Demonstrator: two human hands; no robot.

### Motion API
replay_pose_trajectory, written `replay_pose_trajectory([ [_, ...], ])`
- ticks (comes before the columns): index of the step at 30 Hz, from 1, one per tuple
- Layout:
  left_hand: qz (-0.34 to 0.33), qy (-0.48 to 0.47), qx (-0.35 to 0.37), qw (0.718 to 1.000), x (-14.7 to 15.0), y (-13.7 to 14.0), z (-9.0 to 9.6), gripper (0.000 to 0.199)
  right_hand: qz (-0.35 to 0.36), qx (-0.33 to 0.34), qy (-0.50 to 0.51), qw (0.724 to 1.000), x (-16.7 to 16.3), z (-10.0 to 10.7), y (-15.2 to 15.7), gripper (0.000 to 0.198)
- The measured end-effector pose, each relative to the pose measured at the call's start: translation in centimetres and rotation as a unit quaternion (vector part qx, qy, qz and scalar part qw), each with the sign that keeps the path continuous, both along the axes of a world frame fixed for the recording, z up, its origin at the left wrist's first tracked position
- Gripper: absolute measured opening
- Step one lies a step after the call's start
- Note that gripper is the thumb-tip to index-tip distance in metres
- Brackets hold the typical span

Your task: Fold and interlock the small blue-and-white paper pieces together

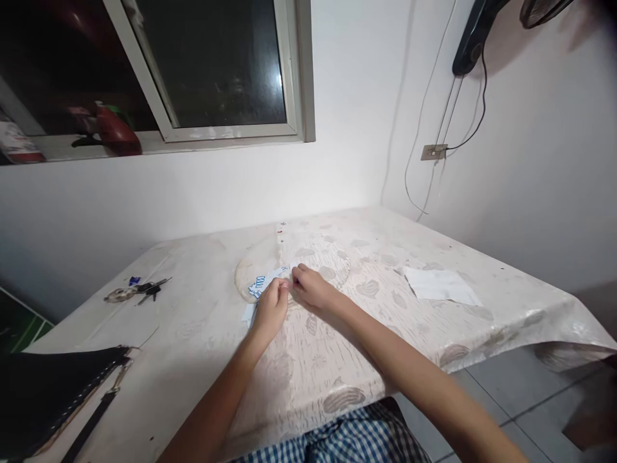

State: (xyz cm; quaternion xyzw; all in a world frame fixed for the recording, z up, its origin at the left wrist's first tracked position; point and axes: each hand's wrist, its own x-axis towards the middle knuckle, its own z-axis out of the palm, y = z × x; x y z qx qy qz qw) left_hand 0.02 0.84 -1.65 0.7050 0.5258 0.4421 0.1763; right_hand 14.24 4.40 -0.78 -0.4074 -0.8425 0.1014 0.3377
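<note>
Near the middle of the table my left hand (272, 301) has its fingers pinched together at the edge of a piece of paper (259, 284) with blue printing. Part of the paper lies behind and under that hand. Close beside it, my right hand (311, 287) is closed with fingertips curled in, almost meeting the left fingertips. Whatever the right fingers grip is too small or hidden to make out. Beneath the paper, a round pale shape (243, 270) shows on the tablecloth.
A torn white sheet (441, 285) lies on the tablecloth (337, 360) to the right. At left are keys (152, 290) and a black bag (53, 392) with a strap. Behind are the wall and a window (222, 64); a wall fan (475, 38) hangs upper right.
</note>
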Motion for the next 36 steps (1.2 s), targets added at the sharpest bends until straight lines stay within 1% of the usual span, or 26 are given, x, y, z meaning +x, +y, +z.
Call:
replay_pose_trajectory([
  [1, 0.001, -0.024, -0.008, 1.0, 0.1, 0.0, 0.1, 0.017, 0.009, -0.013, 0.056, 0.998, 0.2, 0.3, 0.1, 0.004],
  [3, -0.002, -0.097, -0.045, 0.994, 0.4, -0.1, 0.3, 0.012, 0.032, -0.054, 0.166, 0.984, 0.3, 0.9, 0.2, 0.011],
  [5, -0.02, -0.191, -0.123, 0.974, 0.7, -0.3, 0.7, 0.015, 0.058, -0.093, 0.238, 0.965, 0.2, 1.2, 0.1, 0.017],
  [6, -0.038, -0.236, -0.173, 0.955, 0.8, -0.4, 0.9, 0.019, 0.069, -0.104, 0.258, 0.958, 0.1, 1.3, -0.1, 0.018],
  [8, -0.092, -0.31, -0.271, 0.907, 1.0, -0.6, 1.3, 0.031, 0.09, -0.116, 0.273, 0.951, -0.2, 1.4, -0.5, 0.018],
  [9, -0.121, -0.339, -0.308, 0.881, 1.0, -0.7, 1.5, 0.035, 0.099, -0.121, 0.274, 0.949, -0.4, 1.4, -0.8, 0.017],
  [11, -0.165, -0.386, -0.352, 0.837, 0.9, -0.9, 1.9, 0.035, 0.113, -0.125, 0.27, 0.948, -0.6, 1.5, -1.3, 0.015],
  [13, -0.18, -0.425, -0.365, 0.808, 0.6, -1.0, 2.1, 0.028, 0.127, -0.124, 0.263, 0.948, -0.7, 1.6, -1.7, 0.014],
  [15, -0.179, -0.448, -0.361, 0.798, 0.3, -0.9, 2.3, 0.019, 0.139, -0.133, 0.257, 0.947, -0.7, 1.8, -2.1, 0.014],
  [17, -0.175, -0.457, -0.347, 0.8, 0.1, -0.9, 2.3, 0.015, 0.154, -0.167, 0.264, 0.937, -0.8, 2.0, -2.4, 0.015],
  [19, -0.167, -0.468, -0.315, 0.808, 0.1, -0.8, 2.4, 0.015, 0.163, -0.214, 0.294, 0.917, -1.0, 2.2, -2.6, 0.019],
  [21, -0.159, -0.474, -0.275, 0.821, 0.1, -0.7, 2.4, 0.017, 0.153, -0.236, 0.35, 0.893, -1.0, 2.4, -2.4, 0.024],
  [22, -0.155, -0.465, -0.255, 0.833, 0.2, -0.8, 2.4, 0.019, 0.145, -0.238, 0.383, 0.881, -1.0, 2.5, -2.2, 0.025],
  [24, -0.145, -0.426, -0.215, 0.867, 0.3, -0.8, 2.3, 0.022, 0.143, -0.249, 0.429, 0.857, -0.9, 2.5, -1.8, 0.026],
  [26, -0.124, -0.364, -0.17, 0.907, 0.5, -0.8, 2.1, 0.026, 0.167, -0.29, 0.428, 0.839, -0.7, 2.5, -1.3, 0.025],
  [28, -0.098, -0.306, -0.128, 0.938, 0.5, -0.9, 1.9, 0.029, 0.179, -0.32, 0.398, 0.841, -0.5, 2.4, -1.1, 0.026],
  [29, -0.09, -0.286, -0.115, 0.947, 0.6, -0.9, 1.8, 0.029, 0.176, -0.324, 0.388, 0.844, -0.5, 2.4, -1.0, 0.026],
  [31, -0.09, -0.265, -0.098, 0.955, 0.7, -1.0, 1.7, 0.026, 0.164, -0.331, 0.396, 0.841, -0.4, 2.4, -1.1, 0.025],
  [32, -0.098, -0.263, -0.09, 0.956, 0.8, -1.1, 1.7, 0.024, 0.16, -0.339, 0.413, 0.83, -0.4, 2.5, -1.1, 0.024],
  [33, -0.108, -0.26, -0.08, 0.956, 0.9, -1.1, 1.8, 0.024, 0.16, -0.352, 0.432, 0.815, -0.3, 2.5, -1.2, 0.023],
  [36, -0.124, -0.242, -0.052, 0.961, 1.1, -1.4, 2.0, 0.034, 0.182, -0.405, 0.464, 0.766, -0.1, 2.7, -1.3, 0.022],
])
